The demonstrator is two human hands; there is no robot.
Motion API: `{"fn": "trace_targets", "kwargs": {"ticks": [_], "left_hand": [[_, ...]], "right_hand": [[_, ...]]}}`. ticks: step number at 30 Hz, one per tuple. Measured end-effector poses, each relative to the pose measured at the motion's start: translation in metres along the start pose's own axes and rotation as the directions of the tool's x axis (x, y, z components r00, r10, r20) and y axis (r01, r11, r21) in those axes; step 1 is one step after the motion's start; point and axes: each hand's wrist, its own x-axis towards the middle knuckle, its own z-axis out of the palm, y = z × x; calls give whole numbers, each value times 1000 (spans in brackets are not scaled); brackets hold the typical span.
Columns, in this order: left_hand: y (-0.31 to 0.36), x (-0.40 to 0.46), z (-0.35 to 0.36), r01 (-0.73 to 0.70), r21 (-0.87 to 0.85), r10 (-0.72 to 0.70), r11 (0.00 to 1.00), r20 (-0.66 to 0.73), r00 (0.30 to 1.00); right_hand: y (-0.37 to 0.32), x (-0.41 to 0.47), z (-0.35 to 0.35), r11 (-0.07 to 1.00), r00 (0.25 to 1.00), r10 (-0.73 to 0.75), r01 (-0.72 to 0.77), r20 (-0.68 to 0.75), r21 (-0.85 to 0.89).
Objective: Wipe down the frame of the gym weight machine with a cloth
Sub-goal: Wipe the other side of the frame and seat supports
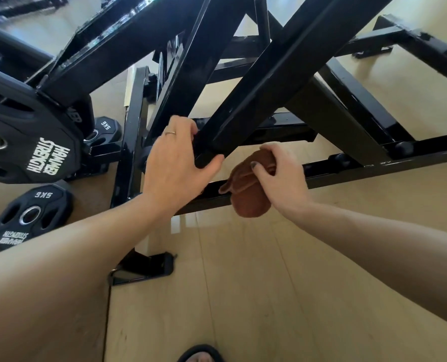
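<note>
The weight machine's glossy black steel frame fills the upper half of the view, its beams crossing at angles. My left hand grips the lower end of a slanted beam, thumb under it and fingers over the top. My right hand holds a bunched brown cloth just right of that beam end. The cloth hangs in front of the low horizontal base bar and looks to touch it.
A large black weight plate marked Hammer Strength is loaded at the left. Two 5 kg plates lie on the floor near it. A black frame foot sits on the pale wooden floor. A sandalled foot shows at the bottom edge.
</note>
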Motion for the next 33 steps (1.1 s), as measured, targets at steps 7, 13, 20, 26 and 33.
{"fn": "trace_targets", "kwargs": {"ticks": [7,13,20,26,33], "left_hand": [[-6,7,39,-109,227,129,968,-77,989],[-10,5,51,-125,279,178,952,-171,969],[-13,4,53,-137,299,194,944,-170,966],[-11,4,53,-118,294,170,949,-161,972],[-9,3,54,-102,301,158,948,-167,973]], "right_hand": [[18,-5,54,730,871,-237,452,430,-513],[24,1,76,607,838,-258,528,480,-594],[38,13,58,485,765,-357,642,536,-593],[94,23,-46,654,920,-174,374,350,-658],[73,13,-6,742,956,-200,289,212,-604]]}}
